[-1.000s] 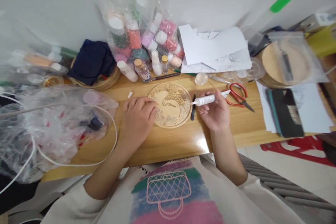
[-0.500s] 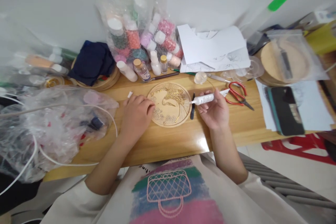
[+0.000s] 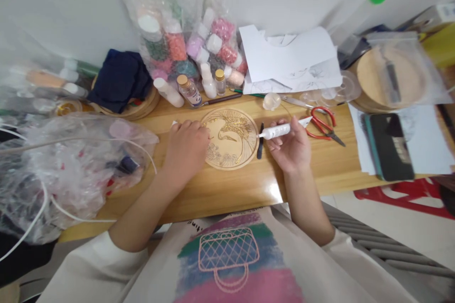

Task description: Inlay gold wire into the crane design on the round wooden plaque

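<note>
A round wooden disc (image 3: 232, 154) carries a crane drawing with gold wire along part of its lines. My left hand (image 3: 188, 146) lies over the disc's left edge, fingers curled together, and what is under them is hidden. A small white piece (image 3: 174, 123) shows just beyond its fingers. To the right of the disc, my right hand (image 3: 293, 149) is closed on a white squeeze tube (image 3: 279, 131), whose thin nozzle points left at the disc's right edge. Under the nozzle lies a slim black tool (image 3: 260, 144).
Red-handled pliers (image 3: 322, 125) and a clear round container (image 3: 271, 101) lie right of the disc. Bagged jars (image 3: 177, 45), small bottles (image 3: 190, 91) and paper sheets (image 3: 291, 57) line the back. Plastic bags (image 3: 78, 165) crowd the left; a phone (image 3: 391, 147) lies far right.
My left hand has shifted slightly up and right, covering more of the disc's left side. My right hand keeps the tube in nearly the same place. The view has moved a little.
</note>
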The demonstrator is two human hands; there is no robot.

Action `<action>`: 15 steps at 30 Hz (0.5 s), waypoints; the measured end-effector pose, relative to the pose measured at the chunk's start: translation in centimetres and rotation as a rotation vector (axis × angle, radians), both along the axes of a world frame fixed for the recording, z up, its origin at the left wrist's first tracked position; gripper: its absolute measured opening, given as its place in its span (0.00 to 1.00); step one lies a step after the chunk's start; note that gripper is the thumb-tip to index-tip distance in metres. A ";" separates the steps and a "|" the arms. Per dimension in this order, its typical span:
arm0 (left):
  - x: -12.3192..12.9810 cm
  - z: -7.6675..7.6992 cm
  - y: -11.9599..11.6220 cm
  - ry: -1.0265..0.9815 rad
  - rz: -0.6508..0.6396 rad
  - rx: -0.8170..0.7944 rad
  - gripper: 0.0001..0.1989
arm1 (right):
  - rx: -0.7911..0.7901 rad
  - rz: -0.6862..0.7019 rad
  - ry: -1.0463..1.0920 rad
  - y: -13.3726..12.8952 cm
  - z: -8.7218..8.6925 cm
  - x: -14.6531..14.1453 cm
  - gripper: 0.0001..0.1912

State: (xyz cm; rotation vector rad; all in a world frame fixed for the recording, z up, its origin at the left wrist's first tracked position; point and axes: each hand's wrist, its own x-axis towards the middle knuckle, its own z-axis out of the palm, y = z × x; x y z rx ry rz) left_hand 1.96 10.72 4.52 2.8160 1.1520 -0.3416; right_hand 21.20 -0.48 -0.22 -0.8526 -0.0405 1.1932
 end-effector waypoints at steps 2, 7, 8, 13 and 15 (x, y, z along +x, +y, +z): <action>0.2 0.1 0.1 0.020 -0.022 0.007 0.13 | -0.006 -0.005 0.007 0.0 0.1 0.0 0.12; 0.6 0.4 0.3 0.065 -0.088 -0.006 0.12 | -0.031 -0.001 -0.005 0.0 0.2 0.0 0.12; 0.6 0.4 0.3 0.065 -0.093 -0.005 0.12 | -0.028 0.004 -0.006 0.0 0.2 0.0 0.12; 0.3 0.1 0.1 0.046 -0.090 0.019 0.13 | -0.003 0.014 -0.009 0.0 0.2 0.0 0.13; 0.1 0.0 0.0 0.035 -0.093 0.026 0.13 | -0.013 0.005 -0.002 0.0 0.3 0.0 0.12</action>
